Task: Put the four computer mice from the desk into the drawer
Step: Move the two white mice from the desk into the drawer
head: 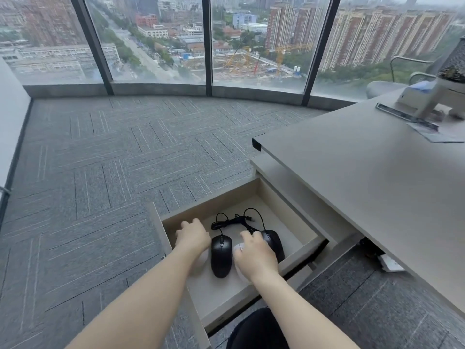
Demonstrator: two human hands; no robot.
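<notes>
Open drawer (pixel 305 244): both hands' fingers curl loosely over white mice beside black ones.

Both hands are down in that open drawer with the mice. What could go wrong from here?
The black cables lie in a loose tangle behind the mice; a finger could snag them and drag a mouse along.

The white mouse is mostly hidden under the right hand, next to the black mouse, so lifting the hand could nudge either.

The drawer juts far out, so shutting it too soon might pinch the left hand.
</notes>
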